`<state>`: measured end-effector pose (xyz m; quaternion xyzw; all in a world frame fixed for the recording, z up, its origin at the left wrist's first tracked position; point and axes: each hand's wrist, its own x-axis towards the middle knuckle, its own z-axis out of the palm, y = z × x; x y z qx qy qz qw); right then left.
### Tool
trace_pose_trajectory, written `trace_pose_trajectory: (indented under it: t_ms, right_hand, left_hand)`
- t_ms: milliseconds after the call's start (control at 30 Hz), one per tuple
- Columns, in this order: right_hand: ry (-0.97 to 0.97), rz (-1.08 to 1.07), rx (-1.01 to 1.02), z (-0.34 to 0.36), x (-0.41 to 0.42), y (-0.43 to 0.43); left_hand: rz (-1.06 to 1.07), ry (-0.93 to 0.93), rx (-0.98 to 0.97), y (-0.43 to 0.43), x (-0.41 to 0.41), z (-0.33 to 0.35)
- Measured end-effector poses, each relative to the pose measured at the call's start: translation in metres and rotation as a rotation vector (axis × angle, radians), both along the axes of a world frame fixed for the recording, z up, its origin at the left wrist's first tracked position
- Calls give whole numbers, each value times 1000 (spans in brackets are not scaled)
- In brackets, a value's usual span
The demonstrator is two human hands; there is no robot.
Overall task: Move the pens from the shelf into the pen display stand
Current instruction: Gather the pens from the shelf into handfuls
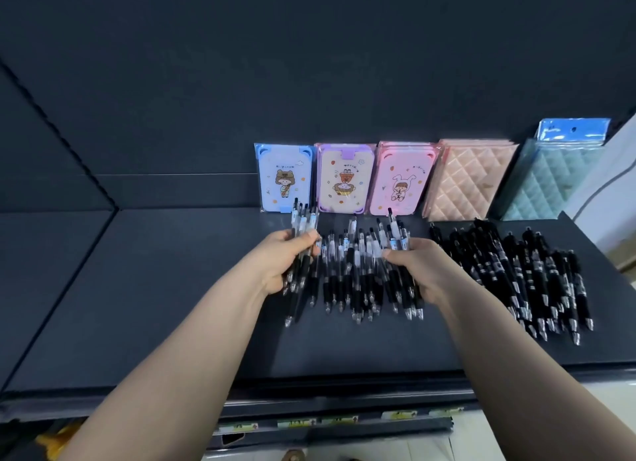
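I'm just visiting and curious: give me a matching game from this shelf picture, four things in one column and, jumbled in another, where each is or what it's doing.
Things
1. left hand
2. heap of all-black plastic pens
3. teal quilted pouch
4. pale blue cartoon-print card

Places or states
A. propped at the back of the dark shelf, furthest right
B. gripping a bunch of clear-barrelled pens
C. propped at the back, furthest left
D. lying loose on the right side

Pairs: 1-B, 2-D, 3-A, 4-C

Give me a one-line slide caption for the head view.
On the shelf, the left hand and right hand each grip a bunch of clear-barrelled pens; black pens lie rightward.
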<state>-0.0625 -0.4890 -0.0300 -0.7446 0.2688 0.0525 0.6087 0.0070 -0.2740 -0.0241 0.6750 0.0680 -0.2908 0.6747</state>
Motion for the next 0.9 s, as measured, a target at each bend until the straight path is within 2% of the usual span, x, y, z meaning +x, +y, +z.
trace_pose_trajectory:
  t_ms: [133, 367, 467, 600, 900]
  right_hand:
    - [22, 55, 161, 11, 3, -12]
    - [-82, 137, 208, 28, 14, -8]
    - [-54, 145, 223, 24, 11, 0]
    - [-57, 139, 285, 25, 4, 12]
    - [-95, 334, 459, 45, 8, 81]
  left_hand:
    - [181, 178, -283, 3, -5, 8]
    - [285, 280, -394, 1, -20, 10]
    - [272, 264, -427, 6, -31, 7]
    - [321, 156, -353, 11, -41, 8]
    - [476, 220, -676, 38, -73, 29]
